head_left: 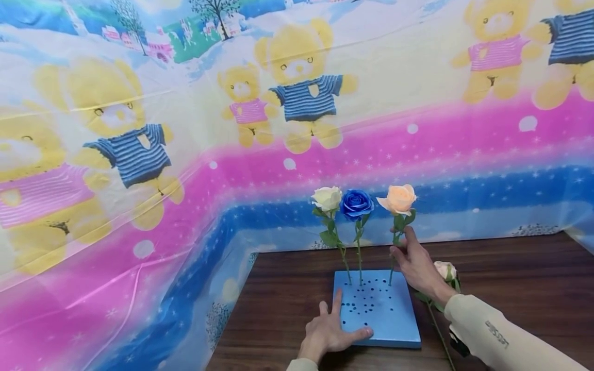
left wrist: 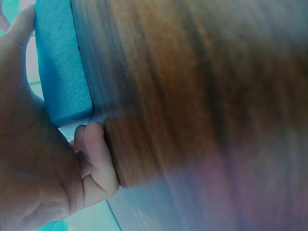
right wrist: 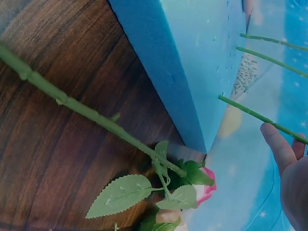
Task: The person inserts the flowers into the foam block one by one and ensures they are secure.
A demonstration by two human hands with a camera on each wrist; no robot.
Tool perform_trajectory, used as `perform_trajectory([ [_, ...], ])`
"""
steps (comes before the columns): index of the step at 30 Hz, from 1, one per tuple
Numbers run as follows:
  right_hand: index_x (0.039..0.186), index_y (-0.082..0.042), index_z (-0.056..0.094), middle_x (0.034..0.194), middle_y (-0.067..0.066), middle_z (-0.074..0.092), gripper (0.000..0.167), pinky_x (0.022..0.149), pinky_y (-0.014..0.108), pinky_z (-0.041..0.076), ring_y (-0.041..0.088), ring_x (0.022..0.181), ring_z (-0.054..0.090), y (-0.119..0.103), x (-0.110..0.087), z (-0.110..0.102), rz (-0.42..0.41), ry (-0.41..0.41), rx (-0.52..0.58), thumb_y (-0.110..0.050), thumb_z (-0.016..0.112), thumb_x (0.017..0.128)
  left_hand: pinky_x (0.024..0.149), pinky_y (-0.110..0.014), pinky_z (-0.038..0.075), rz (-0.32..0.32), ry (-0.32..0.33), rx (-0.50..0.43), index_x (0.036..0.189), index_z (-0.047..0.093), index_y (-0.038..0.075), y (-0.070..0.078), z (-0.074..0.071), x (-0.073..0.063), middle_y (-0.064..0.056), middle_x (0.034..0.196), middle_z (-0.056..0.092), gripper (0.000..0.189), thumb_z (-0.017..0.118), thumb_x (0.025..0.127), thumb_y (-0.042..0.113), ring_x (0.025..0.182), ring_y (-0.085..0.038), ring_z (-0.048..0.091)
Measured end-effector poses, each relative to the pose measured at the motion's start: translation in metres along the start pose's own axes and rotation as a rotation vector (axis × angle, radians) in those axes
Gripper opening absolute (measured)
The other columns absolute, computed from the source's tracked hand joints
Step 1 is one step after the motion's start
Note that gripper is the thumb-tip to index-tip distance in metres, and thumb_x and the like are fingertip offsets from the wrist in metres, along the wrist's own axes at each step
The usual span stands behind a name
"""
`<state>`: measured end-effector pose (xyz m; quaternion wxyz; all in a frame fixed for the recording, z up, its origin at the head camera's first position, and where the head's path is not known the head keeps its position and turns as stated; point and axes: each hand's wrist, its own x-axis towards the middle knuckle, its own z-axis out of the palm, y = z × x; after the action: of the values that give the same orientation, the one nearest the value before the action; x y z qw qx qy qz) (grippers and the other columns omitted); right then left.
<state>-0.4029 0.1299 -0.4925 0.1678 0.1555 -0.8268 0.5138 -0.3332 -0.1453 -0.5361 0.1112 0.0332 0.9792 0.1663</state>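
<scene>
A blue foam block (head_left: 394, 330) with many small holes lies on the table. A white rose (head_left: 327, 198), a blue rose (head_left: 357, 204) and a peach rose (head_left: 400, 199) stand upright in its far part. My right hand (head_left: 419, 265) pinches the peach rose's stem below its leaves; in the right wrist view that stem (right wrist: 245, 109) meets the block's surface. With thumb and fingers spread, my left hand (head_left: 327, 330) rests on the block's near left corner. Seen from the left wrist, the hand (left wrist: 43, 163) lies along the block's side (left wrist: 65, 72).
A pale pink rose (head_left: 445, 270) lies on the dark wooden table (head_left: 278, 288) right of the block, partly under my right forearm. Its long stem (right wrist: 86, 110) and leaves (right wrist: 120, 195) show in the right wrist view. A bear-patterned cloth (head_left: 394, 139) hangs behind the table.
</scene>
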Motion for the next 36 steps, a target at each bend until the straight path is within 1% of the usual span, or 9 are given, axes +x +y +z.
perform_trajectory([
  [5,0.16,-0.026,0.037,0.113,0.014,0.072,0.045,0.084,0.053,0.067,0.032,0.103,0.078,0.002,-0.0034,0.0024,0.016,-0.005,-0.006,-0.012,0.051,0.12,0.075,-0.057,0.054,0.0,0.0,-0.002,0.181,0.013,0.035,0.0013,0.0017,-0.0011,-0.029,0.168,0.042,0.128,0.065,0.082,0.098,0.071,-0.035,0.065],
  [11,0.16,-0.024,0.037,0.117,0.018,0.071,0.044,0.084,0.053,0.067,0.041,0.107,0.078,0.0015,-0.0056,0.002,0.018,-0.005,0.003,-0.012,0.052,0.12,0.067,-0.051,0.05,0.0,0.0,-0.006,0.181,0.012,0.035,0.0024,0.002,-0.0013,-0.029,0.169,0.042,0.128,0.064,0.082,0.099,0.066,-0.032,0.061],
  [17,0.159,-0.02,0.034,0.103,0.015,0.07,0.043,0.08,0.048,0.065,0.037,0.094,0.075,0.0033,-0.0024,0.0038,-0.014,-0.032,-0.019,-0.009,0.049,0.12,0.07,-0.053,0.051,0.0,0.002,-0.002,0.181,0.012,0.035,0.0018,-0.0008,-0.0014,-0.029,0.168,0.042,0.128,0.064,0.083,0.098,0.067,-0.032,0.062],
  [19,0.158,-0.018,0.034,0.102,0.015,0.07,0.044,0.079,0.047,0.065,0.037,0.094,0.075,0.0043,-0.0012,0.0055,-0.026,-0.041,-0.038,-0.007,0.049,0.119,0.07,-0.053,0.051,-0.001,0.005,0.0,0.181,0.011,0.035,0.001,-0.0016,-0.0014,-0.029,0.168,0.042,0.128,0.064,0.083,0.098,0.067,-0.032,0.062],
  [21,0.159,-0.017,0.033,0.108,0.019,0.071,0.046,0.08,0.048,0.066,0.038,0.1,0.076,0.0055,-0.0004,0.0074,-0.029,-0.049,-0.054,-0.005,0.051,0.119,0.069,-0.053,0.05,-0.002,0.005,0.0,0.181,0.011,0.035,-0.0001,-0.0015,-0.0012,-0.029,0.167,0.042,0.129,0.064,0.083,0.098,0.066,-0.032,0.061],
  [25,0.16,-0.016,0.03,0.12,0.028,0.07,0.049,0.082,0.05,0.067,0.041,0.11,0.077,0.0056,-0.0013,0.0091,-0.025,-0.068,-0.072,-0.003,0.053,0.118,0.075,-0.056,0.054,0.001,0.0,-0.003,0.181,0.011,0.034,-0.0008,0.0001,-0.0008,-0.029,0.167,0.043,0.129,0.064,0.083,0.098,0.069,-0.033,0.063],
  [27,0.159,-0.016,0.03,0.122,0.029,0.07,0.05,0.082,0.05,0.067,0.041,0.112,0.077,0.0052,-0.0019,0.0085,-0.027,-0.071,-0.081,-0.003,0.054,0.117,0.079,-0.059,0.055,0.002,-0.001,-0.002,0.181,0.011,0.033,-0.0005,0.0006,-0.0007,-0.029,0.167,0.043,0.13,0.065,0.083,0.098,0.07,-0.033,0.064],
  [32,0.157,-0.018,0.03,0.105,0.018,0.075,0.051,0.074,0.044,0.066,0.032,0.098,0.079,0.0054,-0.001,0.0075,-0.048,-0.07,-0.102,-0.001,0.056,0.116,0.078,-0.058,0.054,0.002,0.0,0.0,0.181,0.011,0.034,0.0008,0.0004,-0.001,-0.029,0.165,0.044,0.13,0.065,0.083,0.098,0.069,-0.033,0.062],
  [36,0.156,-0.014,0.03,0.09,0.01,0.073,0.052,0.063,0.036,0.055,0.019,0.077,0.071,0.0056,-0.0001,0.01,-0.068,-0.067,-0.125,0.001,0.057,0.114,0.073,-0.055,0.053,0.004,0.003,0.002,0.181,0.011,0.034,0.0004,0.0004,-0.0012,-0.028,0.166,0.043,0.13,0.064,0.083,0.098,0.067,-0.031,0.061],
])
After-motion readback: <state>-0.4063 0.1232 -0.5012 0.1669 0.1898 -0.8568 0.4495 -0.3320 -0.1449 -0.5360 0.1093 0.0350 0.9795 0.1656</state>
